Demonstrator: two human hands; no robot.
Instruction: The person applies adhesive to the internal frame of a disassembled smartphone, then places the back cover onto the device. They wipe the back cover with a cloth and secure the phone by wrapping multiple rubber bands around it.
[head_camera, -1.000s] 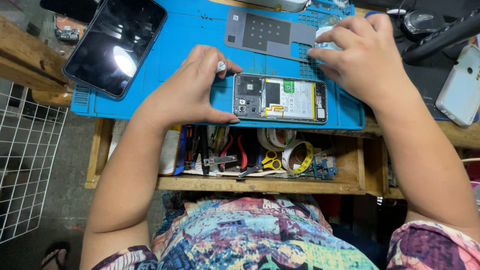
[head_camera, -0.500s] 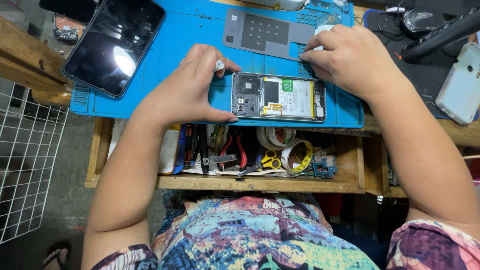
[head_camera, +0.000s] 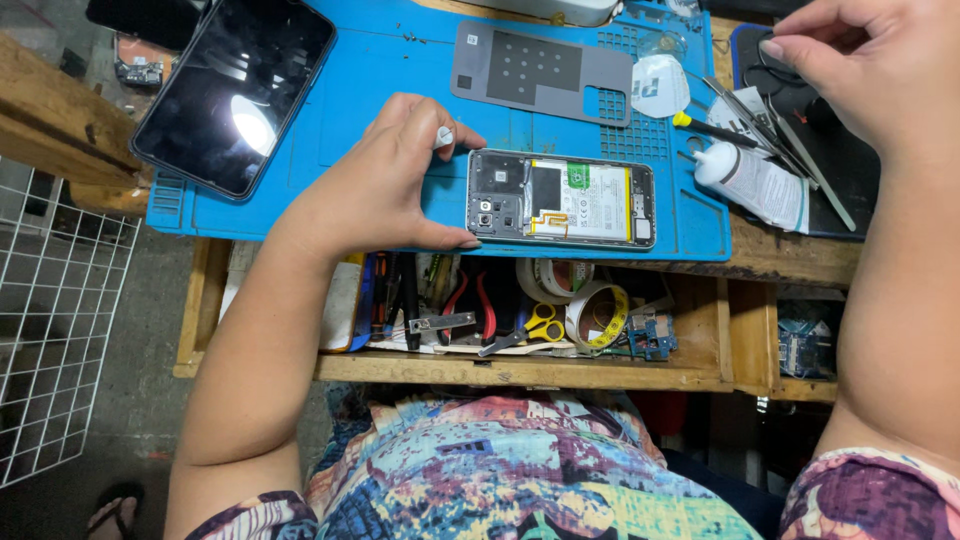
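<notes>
Blue work mat (head_camera: 400, 60) covered most of the wooden bench, with an open drawer (head_camera: 520, 370) of tools below its front edge: yellow-handled scissors (head_camera: 535, 328), red-handled pliers (head_camera: 470, 300), tape rolls (head_camera: 590, 315)

Dark tablet (head_camera: 235, 90) lay screen-up at the mat's far left, well apart from the work

Grey back cover (head_camera: 540, 72) lay inner side up at the top of the mat, just above the phone

Opened phone (head_camera: 560, 205) sat flat near the mat's front edge, back off, battery and board exposed, camera end toward the left hand

Left hand (head_camera: 375, 190) was in the same spot as a second ago: thumb against the phone's lower left corner, index finger curled over the top left corner, a white bandage or tape on that fingertip. Loose pinch across the short end, bracing rather than lifting

Change: right hand (head_camera: 865, 75) had been on the mat at the phone's top right edge half a second ago; now it was off the phone and up at the right, over the dark pad (head_camera: 830, 170) where the tweezers (head_camera: 790, 140) and other thin tools lay. Fingers curled close together, fingertips near the tool handles; can't tell if anything was pinched between them

White glue bottle (head_camera: 750, 180) and a small yellow-handled screwdriver (head_camera: 705, 125) lay between that hand and the phone

Read: the phone was held by one hand only, the other apparently at the tool pile; nothing on the phone itself looked moved
</notes>
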